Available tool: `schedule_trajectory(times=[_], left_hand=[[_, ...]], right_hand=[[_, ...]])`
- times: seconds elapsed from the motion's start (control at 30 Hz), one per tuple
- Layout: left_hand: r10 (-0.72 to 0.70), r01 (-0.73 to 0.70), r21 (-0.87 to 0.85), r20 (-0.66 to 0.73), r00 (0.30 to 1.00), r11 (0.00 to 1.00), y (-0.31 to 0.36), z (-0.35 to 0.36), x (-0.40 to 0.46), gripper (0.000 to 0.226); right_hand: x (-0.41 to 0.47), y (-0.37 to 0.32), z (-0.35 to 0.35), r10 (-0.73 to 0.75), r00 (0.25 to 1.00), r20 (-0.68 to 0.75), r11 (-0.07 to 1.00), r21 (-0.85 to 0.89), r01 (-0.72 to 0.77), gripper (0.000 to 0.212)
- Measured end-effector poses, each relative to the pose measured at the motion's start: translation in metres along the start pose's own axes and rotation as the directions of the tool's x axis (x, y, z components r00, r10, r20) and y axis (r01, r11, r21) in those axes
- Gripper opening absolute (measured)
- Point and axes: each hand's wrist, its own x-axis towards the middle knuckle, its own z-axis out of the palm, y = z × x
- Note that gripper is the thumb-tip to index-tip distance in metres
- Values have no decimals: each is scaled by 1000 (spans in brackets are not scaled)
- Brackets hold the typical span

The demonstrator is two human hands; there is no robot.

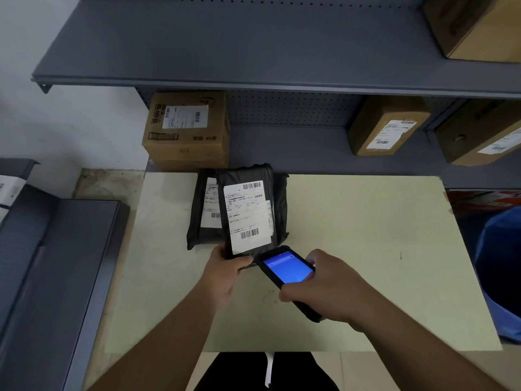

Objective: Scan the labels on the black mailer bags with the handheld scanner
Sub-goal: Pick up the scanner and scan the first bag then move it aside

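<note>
My left hand (225,273) grips the near edge of a black mailer bag (243,177) and holds it tilted up, its white barcode label (248,215) facing me. My right hand (324,286) holds the black handheld scanner (287,273), whose blue screen is lit; its top end points at the bag's lower edge, just below the label. A second black mailer bag (200,221) with its own label lies flat on the pale table (366,249) behind and to the left, partly hidden by the held bag.
Labelled cardboard boxes stand on the grey shelf behind the table: one at the left (186,131), two at the right (386,128). A dark grey shelf unit (56,263) is at my left, a blue bin (499,272) at the right edge.
</note>
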Motion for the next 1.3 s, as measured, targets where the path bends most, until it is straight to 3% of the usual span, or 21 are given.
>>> schedule_trajectory(times=[0.67,1.03,1.3], left_hand=[[-22,21,-25,-8,1000,999,2,14,-8,58],[-6,-2,78,101,995,997,-1,74,-15,30],[-40,28,96,127,991,995,-14,131,-11,26]], right_hand=[[1,11,-4,31,1000,-1,999,18,-31,54],[1,42,-35,43,996,-83,991,133,-31,51],[3,79,-65,98,989,-112,978,195,-75,49]])
